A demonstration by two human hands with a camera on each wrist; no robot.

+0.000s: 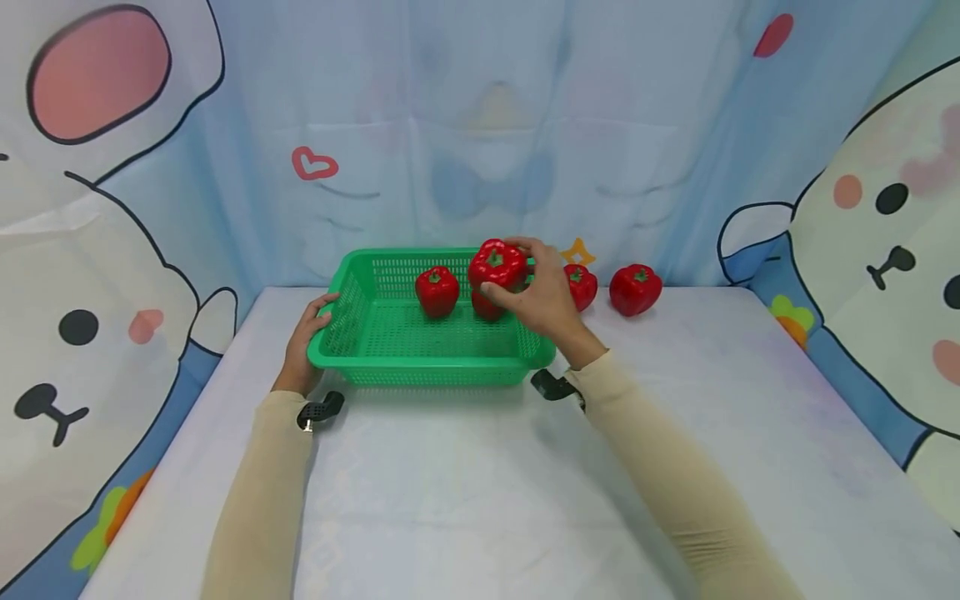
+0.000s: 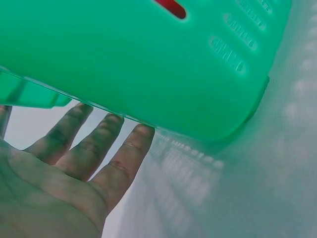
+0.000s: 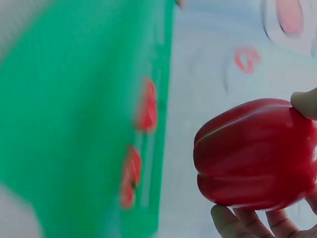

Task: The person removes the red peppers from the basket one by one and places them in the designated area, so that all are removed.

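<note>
A green plastic basket (image 1: 420,364) with slotted walls stands on the table. My left hand (image 1: 302,342) is at its left end, and in the left wrist view the fairly straight fingers (image 2: 121,163) touch its side. Above the basket's right part, my right hand (image 1: 546,293) grips a red bell pepper (image 1: 497,265) between thumb and fingers; the right wrist view shows this bell pepper (image 3: 255,156) held clear of the basket. Inside the basket lie one red bell pepper (image 1: 437,292) near the middle and another pepper (image 1: 487,308) partly hidden below the held one.
Two more red bell peppers stand right of the basket: one pepper (image 1: 581,287) partly behind my right hand, the other pepper (image 1: 636,290) farther right. A white cloth covers the table (image 1: 435,483). A printed blue curtain (image 1: 480,125) hangs at the table's back edge.
</note>
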